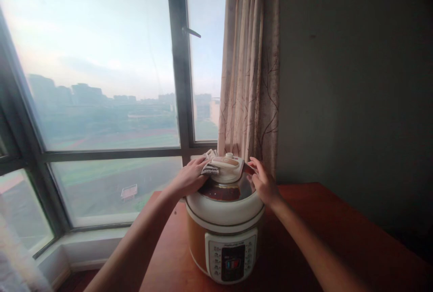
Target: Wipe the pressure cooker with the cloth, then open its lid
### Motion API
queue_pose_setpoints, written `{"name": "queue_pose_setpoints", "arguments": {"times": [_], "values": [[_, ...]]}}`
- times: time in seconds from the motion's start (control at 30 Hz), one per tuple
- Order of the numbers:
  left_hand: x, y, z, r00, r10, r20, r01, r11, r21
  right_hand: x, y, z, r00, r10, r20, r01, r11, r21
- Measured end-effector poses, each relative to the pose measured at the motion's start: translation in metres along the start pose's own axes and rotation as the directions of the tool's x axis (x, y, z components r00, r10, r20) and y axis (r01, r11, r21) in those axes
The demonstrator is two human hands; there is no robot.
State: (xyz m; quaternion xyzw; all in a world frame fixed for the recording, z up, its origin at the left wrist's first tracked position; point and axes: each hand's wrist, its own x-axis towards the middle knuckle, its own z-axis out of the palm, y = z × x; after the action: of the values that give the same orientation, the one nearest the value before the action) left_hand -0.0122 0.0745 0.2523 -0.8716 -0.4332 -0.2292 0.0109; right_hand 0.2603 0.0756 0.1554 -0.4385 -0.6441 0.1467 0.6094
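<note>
A white and gold-brown electric pressure cooker (223, 213) stands upright on the table, with its control panel (232, 258) facing me. Its lid is on, topped by a pale lid handle (228, 170). My left hand (192, 177) is closed on a greyish cloth (210, 169), pressed against the left side of the lid and handle. On the right side of the lid rests my right hand (264, 184), fingers apart and beside the handle, holding nothing. Some of its fingertips touch or nearly touch the lid; I cannot tell which.
Beneath the cooker is a reddish-brown wooden table (304, 220). A large window (111, 80) with a dark frame is ahead and left, above a white sill (91, 240). A patterned curtain (248, 66) hangs just behind the cooker. The dark wall (352, 84) is on the right.
</note>
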Motion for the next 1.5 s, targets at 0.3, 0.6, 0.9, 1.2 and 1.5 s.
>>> {"name": "queue_pose_setpoints", "arguments": {"times": [0.3,0.6,0.9,1.2,1.5], "values": [[-0.07,0.033,0.004,0.992,0.005,-0.122,-0.024,0.988,-0.152,0.0,0.001,0.002,0.999,-0.017,-0.032,0.017,1.0,0.003],[-0.128,0.085,0.083,0.868,0.119,-0.483,-0.117,0.993,0.035,0.001,-0.006,0.0,1.0,-0.006,0.007,0.006,1.0,0.026],[-0.101,0.12,0.095,0.825,0.521,-0.217,-0.407,0.816,0.41,0.005,-0.022,-0.043,0.984,0.176,-0.002,-0.167,0.936,0.311],[-0.059,0.151,0.047,0.89,0.456,0.017,-0.452,0.874,0.176,-0.057,-0.098,-0.06,0.992,-0.121,-0.046,0.116,0.987,-0.111],[-0.063,0.141,0.027,0.817,0.574,0.06,-0.571,0.789,0.226,-0.087,-0.122,-0.038,0.991,-0.1,0.086,0.12,0.955,-0.272]]}}
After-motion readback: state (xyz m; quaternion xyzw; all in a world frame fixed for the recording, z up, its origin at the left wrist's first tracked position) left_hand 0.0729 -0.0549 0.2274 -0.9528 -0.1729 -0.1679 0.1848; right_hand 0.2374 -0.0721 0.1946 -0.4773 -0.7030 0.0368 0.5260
